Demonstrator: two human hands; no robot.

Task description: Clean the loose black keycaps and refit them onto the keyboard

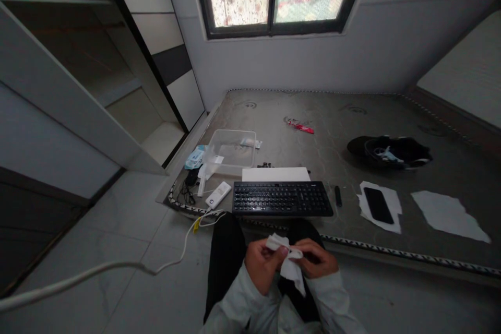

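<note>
My left hand (pixel 264 261) and my right hand (pixel 316 258) are close together above my lap, both closed on a crumpled white tissue (pixel 291 270). The tissue hangs down between them. A tiny dark spot shows between the fingertips, too small to name. Just beyond my knees, a black keyboard (pixel 282 199) lies along the front edge of the grey mattress (pixel 324 151). Behind it sits a flat white panel (pixel 276 174), with several small black pieces (pixel 266 165) at its back edge.
Left of the keyboard are a white power strip (pixel 218 195) with its cable, a clear plastic box (pixel 233 150) and blue packets (pixel 195 157). To the right lie a small black stick (pixel 338 196), a phone (pixel 378 205) on tissue, another tissue sheet (pixel 450 215) and a dark bag (pixel 391 152).
</note>
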